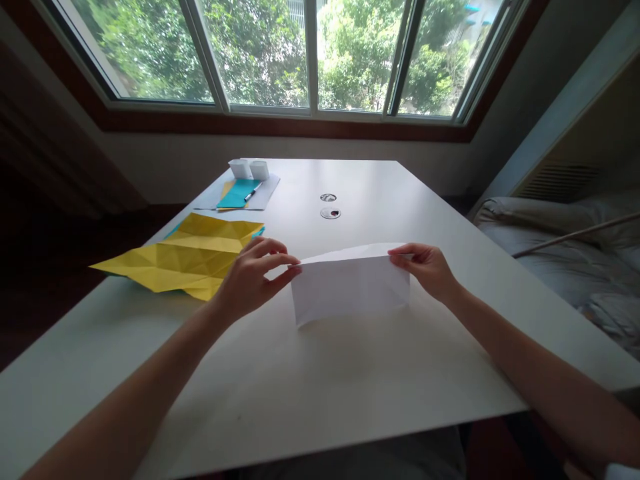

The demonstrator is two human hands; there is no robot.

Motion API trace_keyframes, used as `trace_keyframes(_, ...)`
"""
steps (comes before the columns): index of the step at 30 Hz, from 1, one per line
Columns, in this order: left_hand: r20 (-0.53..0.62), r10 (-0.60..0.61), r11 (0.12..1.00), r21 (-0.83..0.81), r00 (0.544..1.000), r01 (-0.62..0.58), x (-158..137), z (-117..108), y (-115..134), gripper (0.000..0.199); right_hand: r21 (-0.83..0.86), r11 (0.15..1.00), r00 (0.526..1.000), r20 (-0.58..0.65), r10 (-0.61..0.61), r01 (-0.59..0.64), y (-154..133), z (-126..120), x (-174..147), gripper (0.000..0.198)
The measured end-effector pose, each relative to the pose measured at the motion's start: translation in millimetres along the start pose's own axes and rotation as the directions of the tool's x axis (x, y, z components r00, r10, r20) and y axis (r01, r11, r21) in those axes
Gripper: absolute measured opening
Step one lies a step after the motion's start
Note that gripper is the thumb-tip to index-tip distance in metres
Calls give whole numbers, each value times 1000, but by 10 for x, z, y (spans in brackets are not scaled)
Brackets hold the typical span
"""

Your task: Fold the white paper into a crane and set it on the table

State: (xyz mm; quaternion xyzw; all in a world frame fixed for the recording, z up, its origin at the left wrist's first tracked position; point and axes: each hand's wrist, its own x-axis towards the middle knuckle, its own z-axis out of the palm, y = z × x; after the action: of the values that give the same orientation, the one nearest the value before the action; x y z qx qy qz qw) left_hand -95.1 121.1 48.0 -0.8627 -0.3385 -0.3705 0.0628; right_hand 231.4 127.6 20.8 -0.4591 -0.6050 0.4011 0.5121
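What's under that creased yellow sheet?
Blue-green paper peeks out past the yellow sheet; the rest underneath is covered and can't be seen.

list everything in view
held sheet: 1, white, centre
creased sheet: 1, yellow, left
paper edges: several, blue, under yellow
flat sheets: several, blue, yellow, white, far left
pen: 1, white, black, far left
boxes: 2, white, far left
discs: 2, silvery, table
table: 1, white, centre
window: 1, brown frame, top
trees: several, green, outside
curtain: 1, brown, left
furniture: 1, pale, right
stick: 1, brown, right
vent: 1, dark, right
left hand: 1, holding sheet
right hand: 1, holding sheet
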Motion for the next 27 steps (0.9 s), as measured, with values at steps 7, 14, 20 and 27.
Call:
trace_keyframes(7, 21, -78, 980, -181, 997, 81, 33, -55, -33, 10, 15, 1000, 1000, 25, -3, 3, -13, -14, 13, 20)
trace_keyframes(14, 517, -556, 206, -674, 652, 710, 3, 30, -75, 53, 90, 995, 963, 270, 22, -48, -34, -34, 18, 14)
trace_keyframes(20, 900, -273, -240, -407, 341, 882, -41, 74, -9, 45, 125, 992, 949, 314, -21, -20, -50, 13, -14, 11)
trace_keyframes(27, 927, -77, -308, -372, 366, 876, -2, 80, 192, 27, 161, 973, 827, 560, 50, -168, -131, 22, -45, 22)
